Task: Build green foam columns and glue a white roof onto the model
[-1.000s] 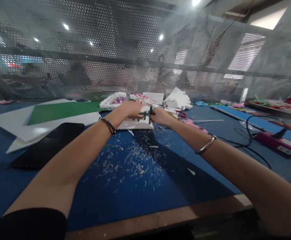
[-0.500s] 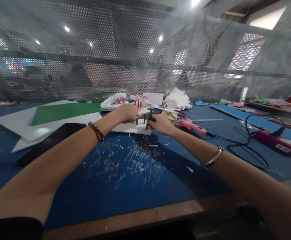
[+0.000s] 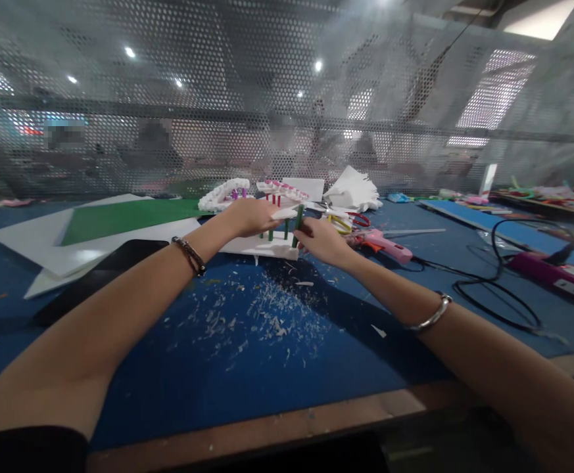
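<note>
A small white model stands in the middle of the blue table, with a white foam base (image 3: 262, 246) and several upright green sticks (image 3: 287, 228) under a raised white top piece (image 3: 285, 214). My left hand (image 3: 251, 217) is closed around the far-left part of that top piece; its fingertips are partly hidden. At the model's right end, my right hand (image 3: 323, 240) pinches a green stick (image 3: 298, 223), which stands nearly upright beside the edge of the top piece. Behind stand a white model with red posts (image 3: 275, 198) and another with purple posts (image 3: 225, 194).
Right of my hand lie a pink glue gun (image 3: 390, 247), yellow-handled scissors (image 3: 340, 225) and a purple power strip (image 3: 557, 276). White scraps (image 3: 277, 315) litter the table in front. White and green sheets (image 3: 129, 220) lie left, near a black flat object (image 3: 104, 276). Perforated mesh (image 3: 247, 79) rises behind.
The green stick in my right hand has gone from leaning to nearly upright and slightly higher at the top piece's edge. My left hand stays at the top piece. The view has shifted slightly.
</note>
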Demonstrator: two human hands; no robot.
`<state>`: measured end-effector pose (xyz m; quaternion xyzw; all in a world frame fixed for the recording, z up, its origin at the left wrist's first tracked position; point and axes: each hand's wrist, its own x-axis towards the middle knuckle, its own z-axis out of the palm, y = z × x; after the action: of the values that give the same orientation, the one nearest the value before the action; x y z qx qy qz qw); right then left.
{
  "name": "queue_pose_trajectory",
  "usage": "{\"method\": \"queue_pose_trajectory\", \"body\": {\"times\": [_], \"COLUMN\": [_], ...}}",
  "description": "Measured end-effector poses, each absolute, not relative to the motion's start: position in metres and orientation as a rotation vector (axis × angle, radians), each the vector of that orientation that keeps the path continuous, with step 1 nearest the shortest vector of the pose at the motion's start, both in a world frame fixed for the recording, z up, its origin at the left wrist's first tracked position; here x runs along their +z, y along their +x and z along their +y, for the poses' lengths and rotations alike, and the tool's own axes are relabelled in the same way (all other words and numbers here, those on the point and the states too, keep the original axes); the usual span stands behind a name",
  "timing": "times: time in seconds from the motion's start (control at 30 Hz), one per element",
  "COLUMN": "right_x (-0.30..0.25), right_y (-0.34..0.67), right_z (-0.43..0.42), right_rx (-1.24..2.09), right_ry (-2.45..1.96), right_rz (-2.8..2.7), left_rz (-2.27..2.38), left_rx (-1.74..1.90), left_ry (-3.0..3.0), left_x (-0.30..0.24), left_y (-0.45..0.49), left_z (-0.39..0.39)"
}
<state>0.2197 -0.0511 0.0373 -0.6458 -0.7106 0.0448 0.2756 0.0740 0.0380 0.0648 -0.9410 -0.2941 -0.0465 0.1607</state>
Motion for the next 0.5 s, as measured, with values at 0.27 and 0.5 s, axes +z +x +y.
{"method": "queue_pose_trajectory", "body": {"times": [0.27, 0.5], "right_x": [0.052, 0.079], "right_y": [0.226, 0.234], "right_z": [-0.075, -0.096], "right_rx": [0.182, 0.120], "right_ry": [-1.562, -1.484], "right_rz": [-1.912, -1.914], "left_rz": [-0.542, -0.363], "left_rx": [-0.365, -1.146], "left_ry": [-3.158, -3.569], "left_x": [0.091, 0.090], "left_y": [0.072, 0.094], "left_z": [0.018, -0.016]}}
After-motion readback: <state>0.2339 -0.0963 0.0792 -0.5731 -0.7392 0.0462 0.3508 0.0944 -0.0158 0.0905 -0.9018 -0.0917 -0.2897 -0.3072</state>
